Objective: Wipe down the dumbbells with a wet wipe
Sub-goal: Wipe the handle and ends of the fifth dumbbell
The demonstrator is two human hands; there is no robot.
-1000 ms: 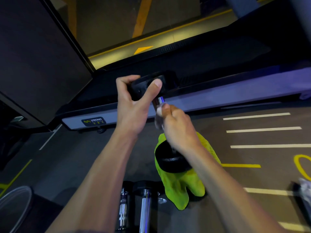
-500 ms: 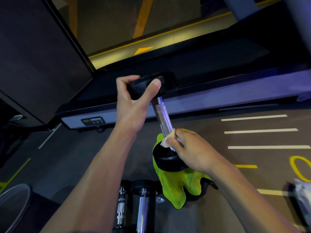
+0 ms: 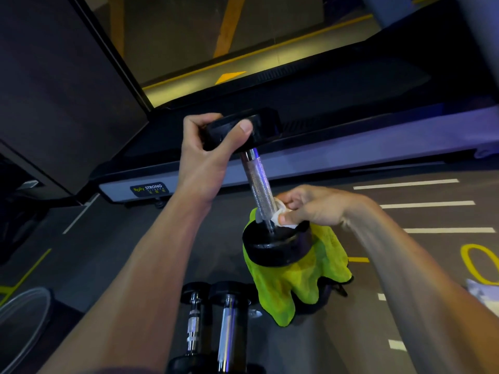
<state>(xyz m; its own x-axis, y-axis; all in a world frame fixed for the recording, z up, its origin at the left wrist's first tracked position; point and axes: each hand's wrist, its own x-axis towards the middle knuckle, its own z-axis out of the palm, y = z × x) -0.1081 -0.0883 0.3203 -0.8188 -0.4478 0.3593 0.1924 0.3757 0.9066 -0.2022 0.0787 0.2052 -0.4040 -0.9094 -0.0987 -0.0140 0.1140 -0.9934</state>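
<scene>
At the far left edge a curved grey rim (image 3: pixel 25 314) of something round shows on the floor (image 3: pixel 113 247); too little of it is in view to say what it is. Beyond it a treadmill (image 3: pixel 324 163) runs across the scene, with a "STRONG" label at its left end. The left hand (image 3: pixel 208 157) grips the upper black head of a dumbbell (image 3: pixel 258 184), thumb in front and fingers curled over the far side, holding it upright and slightly tilted. Its ridged metal bar slopes down to the lower black head, which rests on a bright yellow-green cloth (image 3: pixel 297 282) draped over a dark object on the floor. Below, near the bottom edge, two more dumbbells (image 3: pixel 213 325) lie side by side, bars pointing towards the camera. To the right, the right hand (image 3: pixel 310 209) pinches a white wet wipe (image 3: pixel 280 213) against the bottom of the bar, just above the lower head, thumb at the front and fingers bent behind. Further right the floor carries white stripes (image 3: pixel 426 205) and a yellow loop marking (image 3: pixel 480 263). A pale object (image 3: pixel 486 292) at the right edge is cut off.
</scene>
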